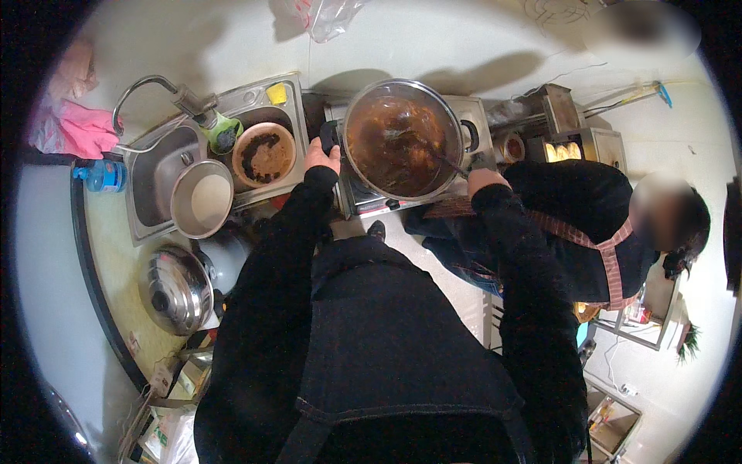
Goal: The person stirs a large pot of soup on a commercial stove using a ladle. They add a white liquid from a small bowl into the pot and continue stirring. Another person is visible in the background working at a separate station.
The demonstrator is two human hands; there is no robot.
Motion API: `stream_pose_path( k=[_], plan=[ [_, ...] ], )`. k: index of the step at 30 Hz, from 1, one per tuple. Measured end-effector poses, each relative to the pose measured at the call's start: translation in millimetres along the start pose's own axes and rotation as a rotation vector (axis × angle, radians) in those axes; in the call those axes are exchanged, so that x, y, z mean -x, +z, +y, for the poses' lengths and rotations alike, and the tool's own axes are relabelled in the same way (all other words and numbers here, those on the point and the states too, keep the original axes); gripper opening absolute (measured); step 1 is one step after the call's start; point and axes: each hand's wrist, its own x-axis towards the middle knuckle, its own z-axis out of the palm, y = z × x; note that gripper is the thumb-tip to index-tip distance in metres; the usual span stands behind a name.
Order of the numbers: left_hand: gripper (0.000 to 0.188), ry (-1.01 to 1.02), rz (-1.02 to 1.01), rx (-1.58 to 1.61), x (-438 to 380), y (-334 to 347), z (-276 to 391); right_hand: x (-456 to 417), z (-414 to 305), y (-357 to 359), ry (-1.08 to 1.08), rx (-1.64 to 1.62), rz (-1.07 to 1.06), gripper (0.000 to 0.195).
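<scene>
A large metal pot (356, 174) with black side handles stands on the stove (379, 207), holding a dark brown liquid (400, 136). My left hand (323, 156) grips the pot's left handle (329, 136). Low at the pot's right rim, my right hand (487, 180) is closed around the handle of a dark utensil (455, 167), which slants down into the liquid; its far end is hidden there. The right pot handle (470, 136) is free of any hand.
At left is a steel double sink (153, 174) with a curved faucet (142, 84), a brown-residue bowl (291, 168) and a pale pot (229, 214). A domed metal lid (177, 290) lies on the counter. Close on my right stands another person (574, 197) in a striped apron.
</scene>
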Motion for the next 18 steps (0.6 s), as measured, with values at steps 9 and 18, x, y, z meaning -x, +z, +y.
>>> stream_pose_path(
  k=[9,18],
  plan=[
    [0.037,-0.047,-0.011,0.036,-1,1,-6,-33,-58,21,-0.082,-0.312,0.153,0.029],
    [0.052,-0.048,-0.046,-0.012,-3,7,-14,34,-60,16,-0.351,-0.143,-0.002,0.028]
  ],
)
